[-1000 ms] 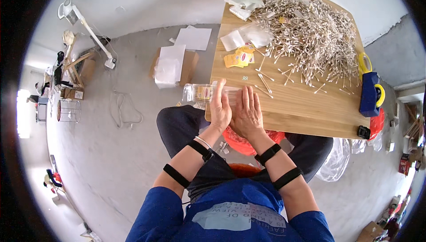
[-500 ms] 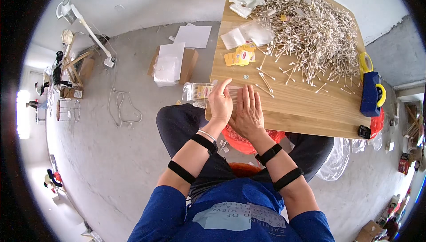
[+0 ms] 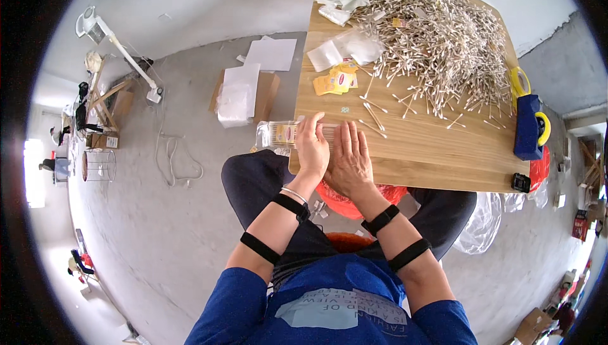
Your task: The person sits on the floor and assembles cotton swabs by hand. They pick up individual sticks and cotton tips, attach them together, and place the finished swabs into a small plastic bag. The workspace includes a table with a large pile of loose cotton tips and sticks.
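At the frame's centre, a clear swab pack (image 3: 278,134) is apparently being straightened across the tabletop's (image 3: 430,161) left edge. It is partly covered by the left hand (image 3: 312,147), fingers curved, grip unclear, and the right hand (image 3: 350,158), laid flat, fingers extended, apparently gripping nothing. Even pressing seems needed next.

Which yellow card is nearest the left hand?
The yellow card inside the clear cotton-swab bag, just left of the left hand. The other yellow cards lie outside that bag, farther up the table.
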Motion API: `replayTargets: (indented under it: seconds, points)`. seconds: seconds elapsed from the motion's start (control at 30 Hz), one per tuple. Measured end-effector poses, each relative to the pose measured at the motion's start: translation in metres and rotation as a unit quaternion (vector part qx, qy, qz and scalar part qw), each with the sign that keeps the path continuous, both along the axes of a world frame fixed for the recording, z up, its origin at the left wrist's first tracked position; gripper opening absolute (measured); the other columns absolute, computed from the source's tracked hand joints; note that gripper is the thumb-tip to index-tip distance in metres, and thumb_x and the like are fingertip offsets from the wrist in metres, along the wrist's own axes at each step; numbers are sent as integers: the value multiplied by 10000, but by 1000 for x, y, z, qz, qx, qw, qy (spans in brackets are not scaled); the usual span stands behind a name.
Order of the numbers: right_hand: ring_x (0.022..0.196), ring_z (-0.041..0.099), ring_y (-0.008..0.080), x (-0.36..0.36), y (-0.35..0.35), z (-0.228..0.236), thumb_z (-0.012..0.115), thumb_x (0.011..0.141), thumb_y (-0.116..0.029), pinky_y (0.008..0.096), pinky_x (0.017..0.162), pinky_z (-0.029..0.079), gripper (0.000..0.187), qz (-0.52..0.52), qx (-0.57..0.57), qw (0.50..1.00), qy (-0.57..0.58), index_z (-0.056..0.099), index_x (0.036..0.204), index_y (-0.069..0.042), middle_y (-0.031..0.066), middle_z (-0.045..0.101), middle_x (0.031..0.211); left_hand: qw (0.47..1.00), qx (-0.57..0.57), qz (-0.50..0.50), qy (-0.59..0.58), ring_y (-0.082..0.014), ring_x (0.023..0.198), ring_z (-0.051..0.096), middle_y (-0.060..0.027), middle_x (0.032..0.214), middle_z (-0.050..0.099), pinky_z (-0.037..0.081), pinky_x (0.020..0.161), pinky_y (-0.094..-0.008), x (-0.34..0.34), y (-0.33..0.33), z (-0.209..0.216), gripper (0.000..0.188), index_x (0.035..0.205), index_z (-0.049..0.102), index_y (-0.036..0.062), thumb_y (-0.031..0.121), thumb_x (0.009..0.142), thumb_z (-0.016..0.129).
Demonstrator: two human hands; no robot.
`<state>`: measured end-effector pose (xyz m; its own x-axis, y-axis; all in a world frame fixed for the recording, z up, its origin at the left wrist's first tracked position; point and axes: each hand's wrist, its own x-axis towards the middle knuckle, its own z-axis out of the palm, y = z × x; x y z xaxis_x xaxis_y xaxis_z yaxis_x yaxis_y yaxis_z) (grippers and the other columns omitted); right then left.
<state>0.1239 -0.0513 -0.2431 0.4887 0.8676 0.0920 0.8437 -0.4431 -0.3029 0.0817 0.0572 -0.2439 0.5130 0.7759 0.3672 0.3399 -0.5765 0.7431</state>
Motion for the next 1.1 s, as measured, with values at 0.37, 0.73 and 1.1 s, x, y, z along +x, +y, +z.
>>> replayTargets:
  seconds: [0.37, 0.73, 1.1]
  points:
    - [1435, 180, 379, 0, 0, 5, 514, 837, -544, 477, 1177, 141, 900, -5, 5, 1000, 16, 279, 1419, 101, 269, 239, 1504, 998, 40, -41, 28, -359, 970, 583, -167, 1030, 597, 477, 838, -412, 4, 8, 7, 269, 1051, 596, 42, -89, 816, 588]
    - [1451, 148, 357, 2, -1, 10, 488, 851, -541, 464, 1183, 123, 898, -2, -4, 999, 37, 256, 1433, 102, 264, 209, 1522, 996, 3, -73, 50, -352, 1092, 565, -163, 1197, 581, 465, 910, -411, -3, 6, 9, 207, 1139, 569, 37, 36, 944, 499]
    - [1458, 91, 379, -11, 8, 3, 392, 927, -428, 458, 1188, 86, 760, -19, -35, 999, 19, 250, 1435, 119, 287, 163, 1530, 962, -207, -158, -82, -248, 1350, 381, -163, 1428, 446, 273, 1128, -358, -27, 3, 1, 537, 1387, 430, -13, 387, 1051, 301]
